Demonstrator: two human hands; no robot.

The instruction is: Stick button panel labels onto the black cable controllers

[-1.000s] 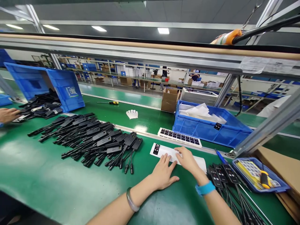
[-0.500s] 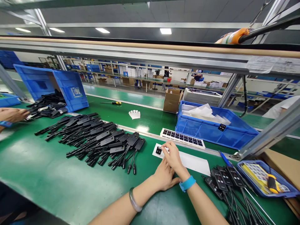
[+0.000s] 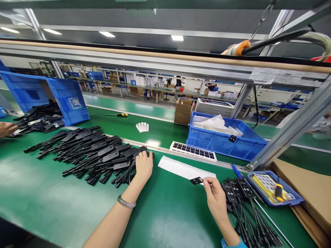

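Observation:
My left hand reaches to the right end of a pile of black controllers with short cables. Its fingers bend down around the endmost controller, which they mostly cover. My right hand pinches a small black label by its right end, thumb against fingers, just above the table. Under and behind that label lies a white backing strip, bare of labels. Close to my right hand lies a bunch of black controllers with printed faces, their cables running toward me.
Behind the strip is a sheet of black labels. A blue bin holds white paper. To the right are a small blue tray and cardboard. Another person's hand works at the left, near a tipped blue crate.
My hands have moved apart. The right one has lifted the black label off the white strip and moved right; the left has gone left to the controller pile. The view has shifted slightly.

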